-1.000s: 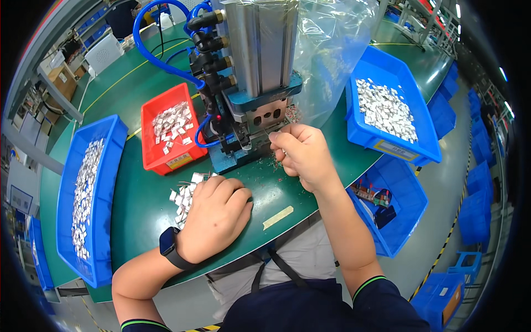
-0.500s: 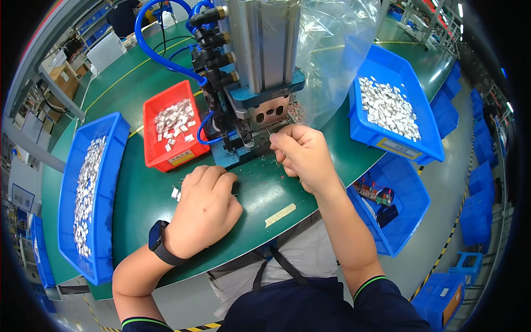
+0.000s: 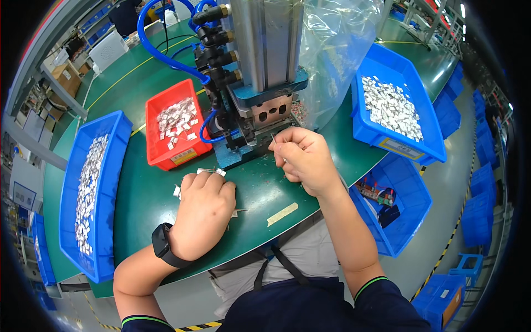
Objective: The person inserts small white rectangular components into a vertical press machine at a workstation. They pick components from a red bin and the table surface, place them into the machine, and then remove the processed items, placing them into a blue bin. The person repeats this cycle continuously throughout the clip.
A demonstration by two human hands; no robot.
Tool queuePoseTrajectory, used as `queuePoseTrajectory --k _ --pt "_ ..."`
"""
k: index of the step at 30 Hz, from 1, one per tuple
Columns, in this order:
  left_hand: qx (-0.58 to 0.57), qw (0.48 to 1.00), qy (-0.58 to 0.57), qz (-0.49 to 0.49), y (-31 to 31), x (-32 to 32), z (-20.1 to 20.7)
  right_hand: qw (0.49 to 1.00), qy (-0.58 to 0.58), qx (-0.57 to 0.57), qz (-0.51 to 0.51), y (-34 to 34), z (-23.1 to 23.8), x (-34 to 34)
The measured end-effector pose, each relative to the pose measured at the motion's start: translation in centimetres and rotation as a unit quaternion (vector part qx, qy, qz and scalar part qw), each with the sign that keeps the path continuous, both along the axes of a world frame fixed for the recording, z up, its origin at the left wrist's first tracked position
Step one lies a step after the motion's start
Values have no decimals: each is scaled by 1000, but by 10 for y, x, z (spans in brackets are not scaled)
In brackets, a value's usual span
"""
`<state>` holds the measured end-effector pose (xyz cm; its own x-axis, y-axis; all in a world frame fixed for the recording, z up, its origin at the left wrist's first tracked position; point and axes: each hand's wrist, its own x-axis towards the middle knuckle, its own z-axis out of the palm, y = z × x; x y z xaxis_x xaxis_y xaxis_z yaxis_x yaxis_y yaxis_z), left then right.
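My right hand (image 3: 307, 160) is raised just in front of the small press (image 3: 271, 113), thumb and forefinger pinched on a thin metal lead (image 3: 273, 138). Whatever body the lead belongs to is hidden in the fingers. On the green tabletop, my left hand (image 3: 203, 213) curls palm down over several small white parts with thin metal leads. One white part (image 3: 220, 172) pokes out past the fingertips, and another white part (image 3: 177, 191) lies beside the knuckles. The palm hides the rest.
A red bin (image 3: 152, 133) and a long blue bin (image 3: 119, 160), both holding white parts, stand left. Another blue bin (image 3: 362, 128) of white parts is right, above a lower blue bin (image 3: 406, 221). Clear plastic sheeting (image 3: 332, 66) and blue hoses (image 3: 166, 58) flank the press.
My left hand's fingers have shifted and straightened a little, so more white parts show around them. My right hand stays by the press, still pinching, slightly turned.
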<state>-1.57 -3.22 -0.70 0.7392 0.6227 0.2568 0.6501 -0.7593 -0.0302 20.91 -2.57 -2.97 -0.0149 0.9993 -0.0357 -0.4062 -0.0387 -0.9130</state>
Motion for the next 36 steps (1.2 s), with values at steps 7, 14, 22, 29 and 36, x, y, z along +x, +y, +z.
queuePoseTrajectory --k 7,14,22,29,36 --pt "-13 1000 6 -1 -1 -7 -4 998 -13 -52 28 1 5 -6" --pt "74 996 -40 3 -11 -7 -18 998 -52 -35 9 -1 -4 -12" --pt "124 989 -80 15 -9 -5 -22 997 -75 -22 0 -2 -6 -11" --pt "88 991 -94 44 -7 -5 -18 995 -99 -18 -4 -1 -10 -7" --pt "54 987 -147 33 3 -7 -26 994 -109 -18 1 3 -22 0"
